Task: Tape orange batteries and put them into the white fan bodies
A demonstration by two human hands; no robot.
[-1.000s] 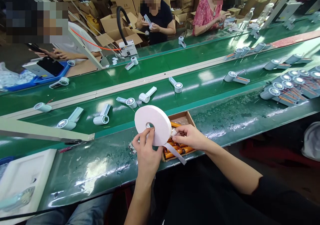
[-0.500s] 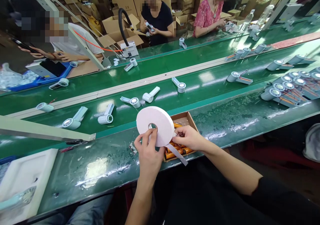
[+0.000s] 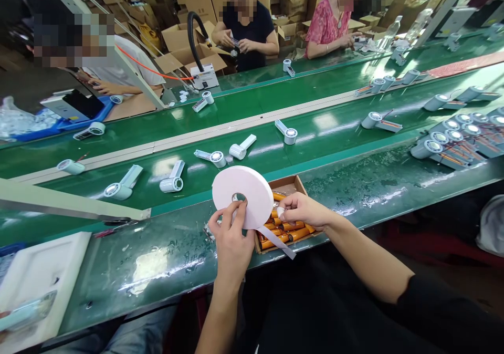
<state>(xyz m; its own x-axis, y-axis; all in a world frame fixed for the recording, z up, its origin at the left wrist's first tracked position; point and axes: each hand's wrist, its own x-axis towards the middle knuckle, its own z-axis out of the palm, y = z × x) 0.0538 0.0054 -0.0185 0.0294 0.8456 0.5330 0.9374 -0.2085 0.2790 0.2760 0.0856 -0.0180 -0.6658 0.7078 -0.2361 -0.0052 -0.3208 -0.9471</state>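
Observation:
My left hand (image 3: 232, 236) grips a large white roll of tape (image 3: 246, 188), its fingers at the core hole and the thumb along the lower edge. A loose strip of tape (image 3: 277, 242) hangs from the roll toward the bench's front edge. To the right of the roll, my right hand (image 3: 305, 210) pinches a small white piece of tape (image 3: 280, 211) between thumb and fingertips. Below both hands, a shallow cardboard box (image 3: 301, 186) holds several orange battery cells (image 3: 297, 233), partly hidden by the roll and my right hand.
Light-blue handheld fan bodies (image 3: 216, 158) lie spread along the green conveyor belt (image 3: 326, 128). More fan bodies with wires (image 3: 433, 146) cluster on the bench at right. A white tray (image 3: 59, 270) sits at lower left. Three people work across the line.
My right hand has moved slightly right, away from the roll's edge, with the small white piece in its fingers. Fan bodies on the near belt have shifted right; those on the far belt, slightly left.

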